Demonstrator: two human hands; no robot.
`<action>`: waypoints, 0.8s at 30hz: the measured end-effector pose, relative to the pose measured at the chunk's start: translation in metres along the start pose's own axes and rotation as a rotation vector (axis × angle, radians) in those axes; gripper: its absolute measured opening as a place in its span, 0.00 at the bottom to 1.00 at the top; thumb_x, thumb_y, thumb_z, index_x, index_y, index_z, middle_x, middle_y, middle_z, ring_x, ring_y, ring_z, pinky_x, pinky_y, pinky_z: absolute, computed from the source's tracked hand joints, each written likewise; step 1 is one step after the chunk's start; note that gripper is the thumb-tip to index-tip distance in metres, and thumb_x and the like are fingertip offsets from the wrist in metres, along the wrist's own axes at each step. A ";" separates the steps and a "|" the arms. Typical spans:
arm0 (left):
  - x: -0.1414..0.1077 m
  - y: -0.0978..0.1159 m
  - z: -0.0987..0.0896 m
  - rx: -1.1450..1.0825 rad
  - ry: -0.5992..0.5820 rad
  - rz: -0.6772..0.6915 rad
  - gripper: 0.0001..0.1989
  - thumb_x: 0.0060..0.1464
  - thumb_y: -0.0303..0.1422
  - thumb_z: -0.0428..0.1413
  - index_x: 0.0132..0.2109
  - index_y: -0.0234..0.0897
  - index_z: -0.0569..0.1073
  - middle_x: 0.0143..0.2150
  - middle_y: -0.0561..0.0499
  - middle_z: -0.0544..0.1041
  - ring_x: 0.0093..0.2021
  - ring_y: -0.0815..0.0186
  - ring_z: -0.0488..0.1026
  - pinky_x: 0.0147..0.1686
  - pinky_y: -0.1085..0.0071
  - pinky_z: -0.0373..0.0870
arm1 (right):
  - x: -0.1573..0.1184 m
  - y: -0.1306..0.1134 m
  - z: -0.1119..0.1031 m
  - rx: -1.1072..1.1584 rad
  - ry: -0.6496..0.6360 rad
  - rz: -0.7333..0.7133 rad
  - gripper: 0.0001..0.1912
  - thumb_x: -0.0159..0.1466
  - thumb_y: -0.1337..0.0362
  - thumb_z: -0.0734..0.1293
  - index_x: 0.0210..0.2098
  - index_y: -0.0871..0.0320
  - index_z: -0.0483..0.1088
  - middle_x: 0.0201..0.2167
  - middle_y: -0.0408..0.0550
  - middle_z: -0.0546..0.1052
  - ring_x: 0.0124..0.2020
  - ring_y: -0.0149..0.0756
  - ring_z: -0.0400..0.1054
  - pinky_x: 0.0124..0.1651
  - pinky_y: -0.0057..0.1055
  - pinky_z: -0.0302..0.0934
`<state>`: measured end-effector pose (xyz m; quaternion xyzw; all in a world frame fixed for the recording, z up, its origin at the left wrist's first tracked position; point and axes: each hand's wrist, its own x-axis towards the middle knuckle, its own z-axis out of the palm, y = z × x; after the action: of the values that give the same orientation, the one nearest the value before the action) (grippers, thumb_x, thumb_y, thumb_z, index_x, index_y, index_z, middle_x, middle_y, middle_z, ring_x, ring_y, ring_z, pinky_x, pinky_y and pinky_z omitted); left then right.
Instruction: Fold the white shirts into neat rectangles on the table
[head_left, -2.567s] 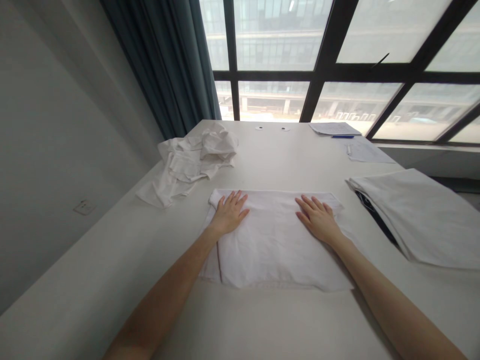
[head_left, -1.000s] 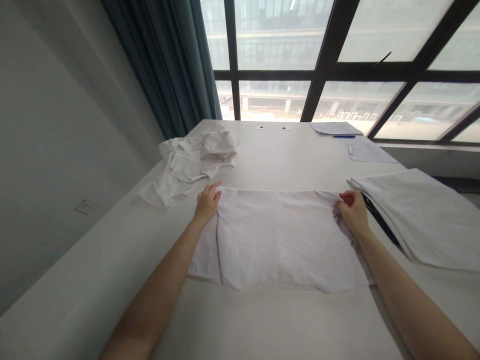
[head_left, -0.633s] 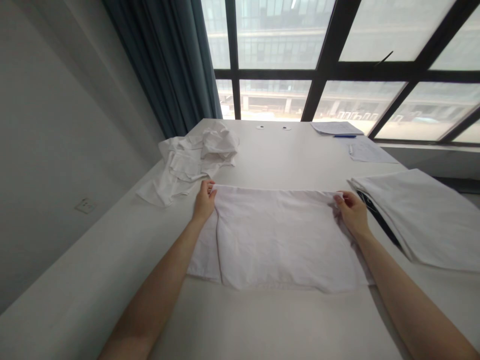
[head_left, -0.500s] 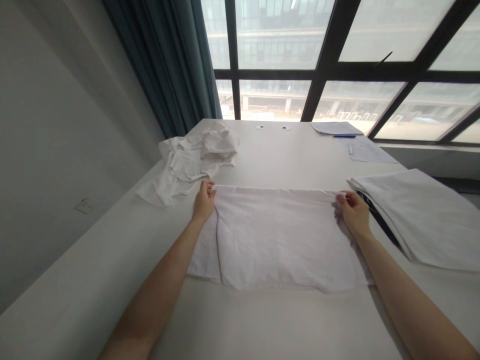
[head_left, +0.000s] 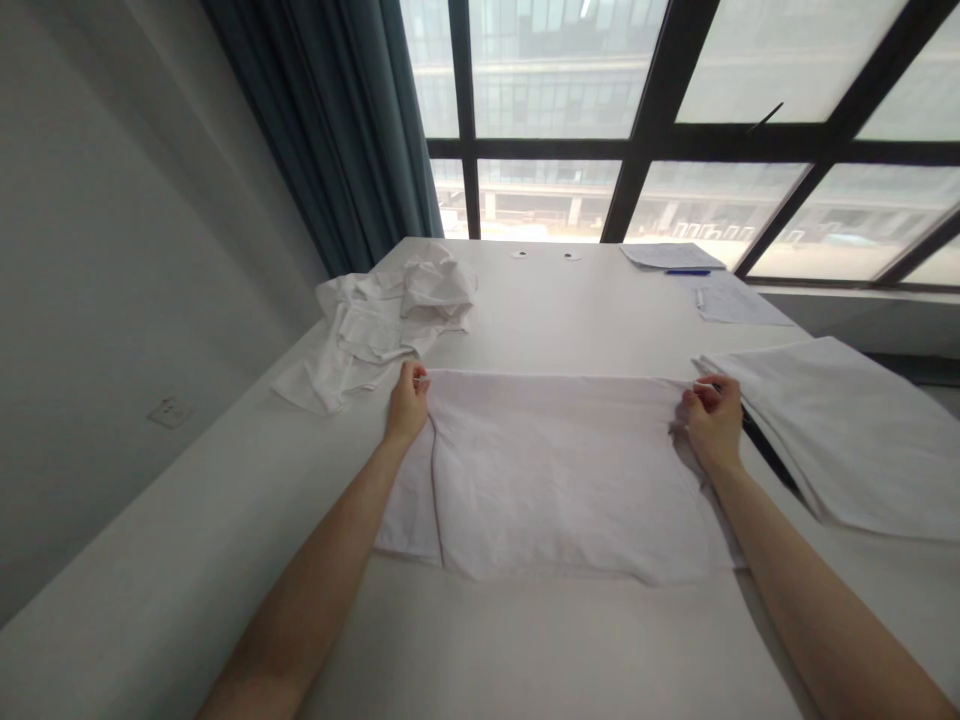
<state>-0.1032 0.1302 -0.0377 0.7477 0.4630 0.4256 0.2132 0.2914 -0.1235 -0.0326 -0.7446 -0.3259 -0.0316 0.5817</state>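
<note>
Along the left side of the white tabletop (head_left: 570,330), I have a crumpled white cloth (head_left: 382,325) lying in a loose heap, with a wall socket plate (head_left: 170,412) on the pale wall beyond the table's edge and a dark blue curtain (head_left: 330,130) hanging behind the far left corner.

Just right of that heap, my feed shows the left hand (head_left: 407,405) at the far left corner of a flat white cloth (head_left: 555,480), which lies near the middle of the tabletop. Its thumb and fingers are pressed together, pinching the corner and lifting it slightly. A lengthwise crease runs down the cloth's left part.

At the far right corner of the same cloth, the right hand (head_left: 714,420) pinches the hem between thumb and curled fingers. It sits just beside a folded white fabric pile (head_left: 847,430) at the tabletop's right edge, with a dark strip (head_left: 761,440) showing beneath the pile's near side.

Toward the far right corner lie sheets of paper (head_left: 670,256) and (head_left: 735,305), with a blue pen (head_left: 687,271) between them, all well apart from both hands, below a dark-framed window (head_left: 637,130).
</note>
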 end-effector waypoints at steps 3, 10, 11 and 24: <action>0.000 0.001 -0.001 0.008 -0.007 0.002 0.07 0.53 0.27 0.49 0.40 0.40 0.65 0.37 0.53 0.72 0.36 0.66 0.71 0.40 0.71 0.67 | 0.000 -0.001 0.000 -0.059 0.007 -0.040 0.11 0.55 0.61 0.63 0.39 0.52 0.65 0.31 0.43 0.72 0.32 0.37 0.69 0.39 0.36 0.63; -0.001 0.007 -0.003 0.049 -0.048 0.089 0.08 0.53 0.25 0.48 0.35 0.38 0.71 0.37 0.50 0.73 0.40 0.64 0.71 0.44 0.68 0.69 | -0.002 -0.010 -0.003 -0.102 -0.099 -0.092 0.11 0.56 0.63 0.59 0.32 0.53 0.73 0.35 0.48 0.78 0.37 0.42 0.71 0.43 0.41 0.64; -0.001 0.009 -0.004 0.049 -0.060 0.105 0.09 0.53 0.25 0.48 0.35 0.38 0.72 0.38 0.49 0.74 0.41 0.63 0.72 0.46 0.68 0.69 | -0.003 -0.010 -0.003 -0.096 -0.098 -0.097 0.12 0.56 0.63 0.59 0.32 0.53 0.73 0.36 0.49 0.78 0.40 0.43 0.71 0.44 0.41 0.65; -0.003 0.012 -0.004 -0.050 -0.133 0.126 0.12 0.54 0.28 0.50 0.40 0.37 0.78 0.43 0.49 0.79 0.46 0.62 0.74 0.53 0.65 0.69 | -0.007 -0.018 -0.002 -0.173 -0.205 0.061 0.19 0.53 0.62 0.61 0.38 0.60 0.79 0.17 0.42 0.68 0.16 0.27 0.53 0.19 0.27 0.46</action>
<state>-0.1007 0.1212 -0.0283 0.7964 0.3893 0.3989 0.2349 0.2771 -0.1271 -0.0201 -0.8009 -0.3568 0.0343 0.4797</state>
